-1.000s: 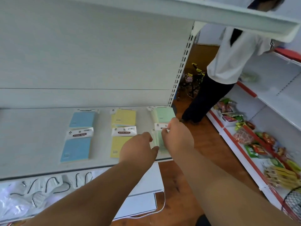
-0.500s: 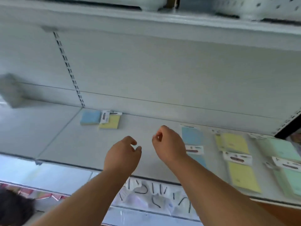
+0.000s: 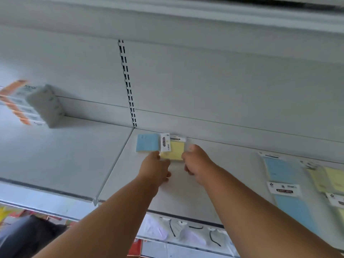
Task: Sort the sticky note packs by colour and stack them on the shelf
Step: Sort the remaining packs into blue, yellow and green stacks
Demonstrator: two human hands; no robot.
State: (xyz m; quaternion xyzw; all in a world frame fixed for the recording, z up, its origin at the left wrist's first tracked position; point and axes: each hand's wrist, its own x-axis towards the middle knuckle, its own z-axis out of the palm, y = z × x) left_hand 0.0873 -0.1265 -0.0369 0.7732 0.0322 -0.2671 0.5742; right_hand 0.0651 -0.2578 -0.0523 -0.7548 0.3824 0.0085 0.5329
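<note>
Both hands, the left hand (image 3: pixel 156 167) and right hand (image 3: pixel 197 164), reach the yellow sticky note pack (image 3: pixel 172 150) by the shelf's (image 3: pixel 55 155) back edge, grip unclear; it could drag the overlapping blue pack (image 3: pixel 147 142).

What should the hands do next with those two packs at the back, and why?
Probably close on the yellow pack and lift it away. The left hand and right hand sit at its near corners, and it partly overlaps the blue pack. The sorted yellow packs lie far right.
</note>
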